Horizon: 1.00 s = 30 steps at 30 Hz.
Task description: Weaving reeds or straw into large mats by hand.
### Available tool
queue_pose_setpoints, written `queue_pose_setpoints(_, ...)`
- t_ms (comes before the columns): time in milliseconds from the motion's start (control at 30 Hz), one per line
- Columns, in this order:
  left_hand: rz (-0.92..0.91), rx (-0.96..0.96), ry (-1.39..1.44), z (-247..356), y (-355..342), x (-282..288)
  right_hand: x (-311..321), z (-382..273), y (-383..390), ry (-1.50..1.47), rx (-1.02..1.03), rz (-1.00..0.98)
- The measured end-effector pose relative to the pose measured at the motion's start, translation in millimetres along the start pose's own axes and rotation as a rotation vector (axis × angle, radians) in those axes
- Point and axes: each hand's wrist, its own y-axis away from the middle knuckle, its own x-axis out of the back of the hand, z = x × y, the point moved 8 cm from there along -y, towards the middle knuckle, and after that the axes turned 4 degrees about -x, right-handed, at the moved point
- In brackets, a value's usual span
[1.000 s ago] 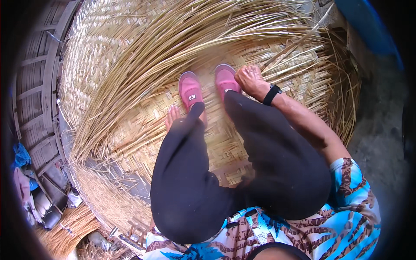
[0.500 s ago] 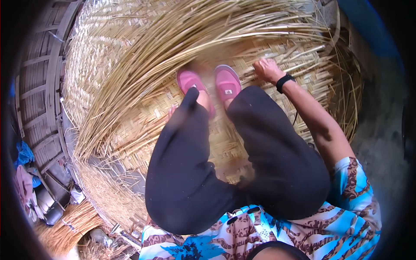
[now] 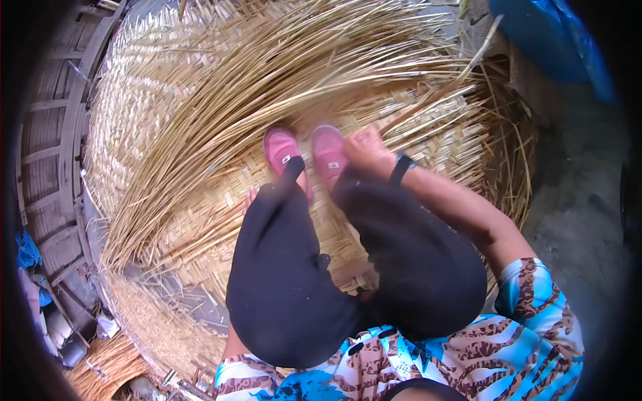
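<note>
On a big woven mat [image 3: 331, 234] of flat, pale yellow strips, a heap of long, thin, golden stalks [image 3: 234, 113] curves past the toes of two pink cloth shoes [image 3: 328, 150]. The right hand [image 3: 366, 148] is curled tight beside the right shoe and seems to grip a long, bent, brown wooden stick [image 3: 470, 69] that points up and right. The left hand [image 3: 250, 197] shows only fingertips (dark, loose trousers [image 3: 281, 267] hide the rest), so I cannot tell how open it is or what it holds. My guess is the step now is using the stick on the stalks; the next move calls for a firm grip, clear of the toes. I count two hands, two shoes, one stick, one heap and maybe one mat; the stalks are too many.
</note>
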Motion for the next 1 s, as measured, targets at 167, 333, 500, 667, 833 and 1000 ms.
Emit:
queue_pose_setpoints(167,-0.043,0.028,-0.026,-9.9,-21.9,-2.5,-15.8,1.6,1.8,0.103,-0.101,-0.224)
queue_pose_setpoints(333,-0.1,0.111,-0.074,-54.6,-55.6,2.1,-22.4,23.9,16.3,0.152,0.034,0.131)
queue_pose_setpoints(500,-0.106,0.156,-0.09,-81.9,-103.2,-0.4,-43.3,133.3,5.6,-0.085,-0.302,0.072)
queue_pose_setpoints(667,0.162,0.404,0.953,-157.3,-118.7,-23.5,-104.1,185.4,-49.3,-1.098,-0.839,-0.09)
queue_pose_setpoints(833,0.259,0.361,1.815,-166.4,-107.8,-29.7,-139.0,204.3,-93.5,-1.766,-1.415,0.271)
queue_pose_setpoints(1000,0.327,0.319,2.009,-144.3,-123.8,-25.9,-122.3,239.4,-168.6,-2.099,-1.325,0.5)
